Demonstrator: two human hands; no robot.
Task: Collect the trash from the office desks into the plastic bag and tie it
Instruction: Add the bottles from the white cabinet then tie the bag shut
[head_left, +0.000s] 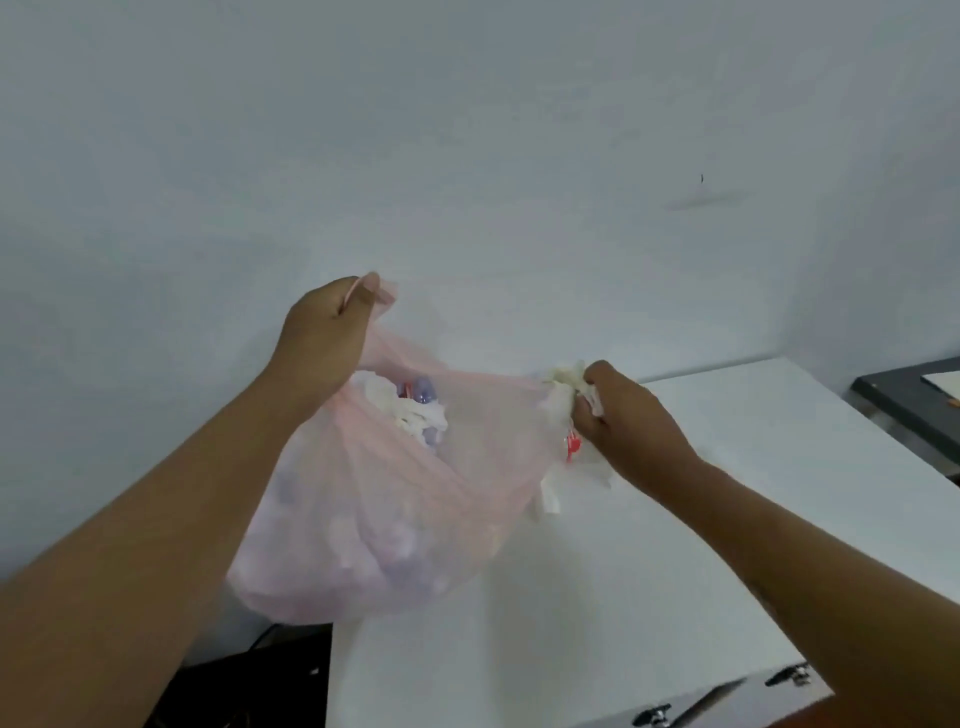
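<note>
Left hand (324, 332) grips pink bag (374, 499) handle, raised; right hand (623, 415) clutches crumpled tissues (563, 389) at the bag's opposite rim.

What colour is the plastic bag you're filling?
Pale translucent pink, seen in the head view: the plastic bag hangs from the left hand.

Plastic bag (395, 509): thin pink film, translucent, softly wrinkled, faint sheen; in its mouth toward 12 o'clock, crumpled white tissue (415, 418), matt, beside a purple plastic piece (423, 389), glossy. Paper wad (563, 395) at 3 o'clock of the bag: white, matt, soft, heavily creased. Desk top (675, 571): white, smooth, matt; at its 5 o'clock edge, dark metal latches (789, 675) with dull shine; wall (467, 130) painted, matt, smooth.
</note>
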